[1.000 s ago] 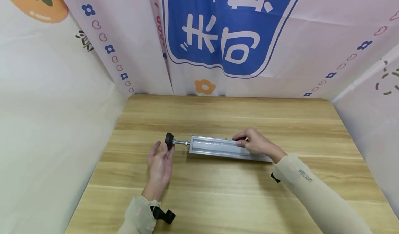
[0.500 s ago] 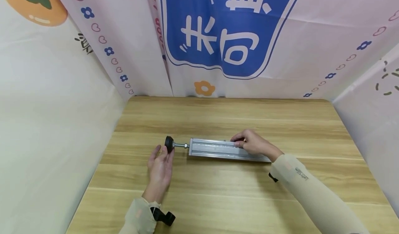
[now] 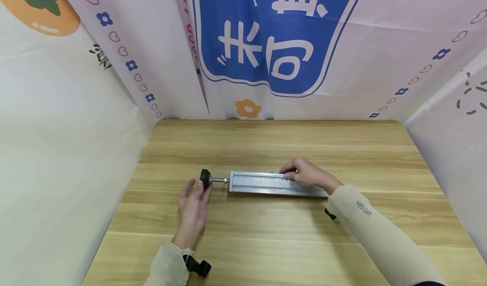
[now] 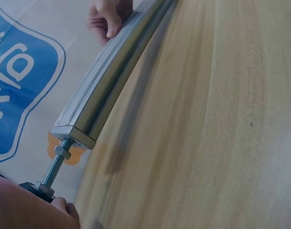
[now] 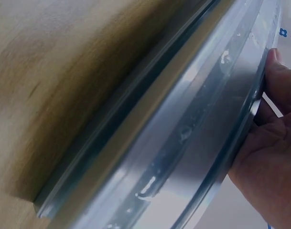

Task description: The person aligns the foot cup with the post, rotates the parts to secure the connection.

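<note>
A silver aluminium profile (image 3: 258,183) lies crosswise over the table, with a threaded rod (image 3: 218,180) coming out of its left end. The rod carries a hex nut (image 4: 62,152) near the profile and ends in the round black base of a levelling foot (image 3: 205,179). My left hand (image 3: 192,212) holds this base between thumb and fingers, palm up. Near the profile's right part, my right hand (image 3: 308,174) grips its far edge, thumb on the upper face. In the right wrist view, the grooved profile (image 5: 183,129) fills the middle, with the right hand (image 5: 272,143) along one side.
A wood-grain table (image 3: 266,235) lies under both hands. Behind it hangs a printed cloth (image 3: 175,66) with a large blue sign, and pale cloth walls (image 3: 68,150) close in the sides. A black wrist mount (image 3: 198,265) sticks out from the left sleeve.
The profile's left end and the levelling foot have come slightly towards me, so the profile lies a little straighter across. Both hands keep their holds.
</note>
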A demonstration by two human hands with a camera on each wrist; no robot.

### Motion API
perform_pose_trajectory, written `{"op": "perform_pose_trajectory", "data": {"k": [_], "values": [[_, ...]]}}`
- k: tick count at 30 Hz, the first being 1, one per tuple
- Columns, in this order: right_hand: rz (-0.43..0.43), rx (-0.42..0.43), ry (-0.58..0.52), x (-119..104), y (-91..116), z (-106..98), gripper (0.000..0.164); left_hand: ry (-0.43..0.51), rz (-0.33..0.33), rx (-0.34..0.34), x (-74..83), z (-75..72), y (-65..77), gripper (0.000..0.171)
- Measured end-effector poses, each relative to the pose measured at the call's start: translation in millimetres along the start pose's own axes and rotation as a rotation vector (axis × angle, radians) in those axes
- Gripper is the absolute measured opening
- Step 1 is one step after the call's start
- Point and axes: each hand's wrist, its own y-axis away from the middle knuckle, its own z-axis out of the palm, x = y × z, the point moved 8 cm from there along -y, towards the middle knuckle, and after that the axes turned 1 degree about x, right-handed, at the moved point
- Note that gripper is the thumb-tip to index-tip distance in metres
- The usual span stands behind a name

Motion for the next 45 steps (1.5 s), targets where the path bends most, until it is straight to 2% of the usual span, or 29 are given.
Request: {"op": "perform_pose_trajectory", "data": {"k": [7, 11, 22, 34, 38, 45], "values": [[-0.01, -0.011, 0.003, 0.0, -2.3, 1.2, 0.023, -0.113, 0.071, -0.006, 0.3, -2.1, -3.1, 0.063], [-0.012, -0.016, 0.002, 1.5, -3.0, 2.6, 0.022, -0.176, 0.081, 0.009, -0.1, -4.8, -4.2, 0.062], [-0.015, -0.045, 0.006, 6.7, -4.9, 10.2, 0.022, -0.214, 0.046, 0.071, -5.9, -13.4, -6.3, 0.063], [-0.004, -0.07, 0.02, 9.3, -8.5, 7.6, 0.023, -0.307, -0.046, 0.101, 2.2, -9.5, -7.1, 0.071], [-0.006, -0.071, 0.02, 10.1, -9.6, 7.5, 0.024, -0.347, -0.01, 0.116, 3.6, -10.6, -9.7, 0.07], [0.0, -0.069, 0.016, 11.9, -10.3, 7.2, 0.023, -0.465, 0.105, 0.144, 4.7, -15.3, -10.6, 0.069]]}}
